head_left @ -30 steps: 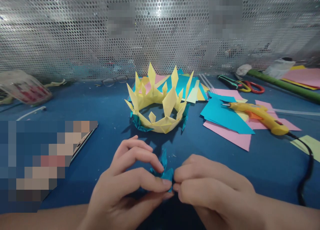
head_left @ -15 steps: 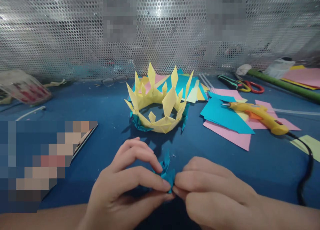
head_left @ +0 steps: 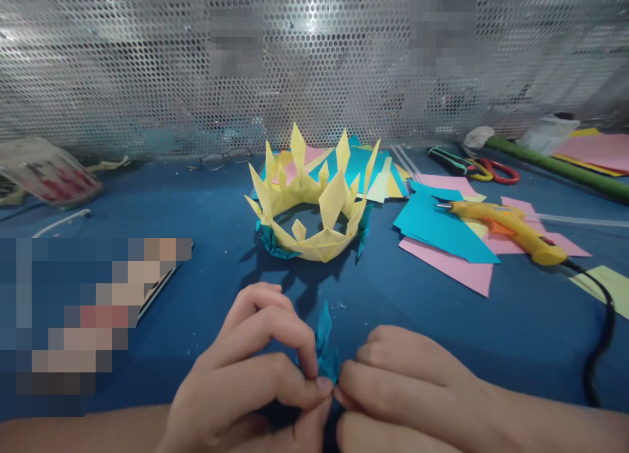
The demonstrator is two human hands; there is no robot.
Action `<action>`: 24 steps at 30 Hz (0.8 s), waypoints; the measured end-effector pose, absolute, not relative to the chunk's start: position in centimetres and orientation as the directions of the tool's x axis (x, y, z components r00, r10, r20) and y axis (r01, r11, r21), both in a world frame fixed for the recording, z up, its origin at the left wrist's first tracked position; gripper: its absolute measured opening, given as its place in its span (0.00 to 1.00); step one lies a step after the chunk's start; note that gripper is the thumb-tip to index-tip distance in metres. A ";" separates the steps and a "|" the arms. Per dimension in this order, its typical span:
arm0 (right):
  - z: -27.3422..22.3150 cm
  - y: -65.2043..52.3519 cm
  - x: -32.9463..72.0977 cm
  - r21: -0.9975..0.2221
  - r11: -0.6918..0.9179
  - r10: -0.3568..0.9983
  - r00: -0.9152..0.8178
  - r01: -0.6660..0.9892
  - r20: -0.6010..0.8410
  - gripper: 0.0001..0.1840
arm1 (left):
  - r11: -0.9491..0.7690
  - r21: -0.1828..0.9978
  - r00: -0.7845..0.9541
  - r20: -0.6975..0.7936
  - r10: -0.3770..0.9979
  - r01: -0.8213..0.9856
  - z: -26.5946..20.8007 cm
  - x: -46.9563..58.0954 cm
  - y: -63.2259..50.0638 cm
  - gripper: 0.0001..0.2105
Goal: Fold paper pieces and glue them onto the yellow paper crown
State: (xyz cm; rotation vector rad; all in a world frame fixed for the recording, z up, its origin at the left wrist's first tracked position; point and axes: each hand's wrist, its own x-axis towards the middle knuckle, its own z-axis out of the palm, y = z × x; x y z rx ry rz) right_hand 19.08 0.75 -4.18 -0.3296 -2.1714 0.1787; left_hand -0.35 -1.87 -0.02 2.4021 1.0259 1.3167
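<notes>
Blue folded paper is pinched between thumb and forefinger of the left hand, toward the near edge of the worktop. The right hand is curled beside it; whether paper is pinched there cannot be told.

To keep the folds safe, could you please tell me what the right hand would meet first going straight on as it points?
The right hand would probably meet the blue folded paper first, then the left hand; depth is unclear.
</notes>
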 end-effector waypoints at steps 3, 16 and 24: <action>-2.4 0.5 19.2 -0.231 0.969 0.241 -0.517 0.084 0.821 0.22 | -0.723 0.533 0.347 0.642 0.684 0.439 -0.3 -0.6 -1.9 0.13; -0.2 2.0 19.5 -0.897 0.432 0.885 -0.233 0.089 0.403 0.07 | -0.467 0.824 0.292 0.383 0.876 0.321 -1.6 -0.4 -1.5 0.30; -1.0 2.0 19.4 -0.832 0.473 0.857 -0.369 0.290 0.358 0.11 | -0.337 0.913 0.145 0.310 0.940 0.231 -1.1 -0.3 -0.5 0.06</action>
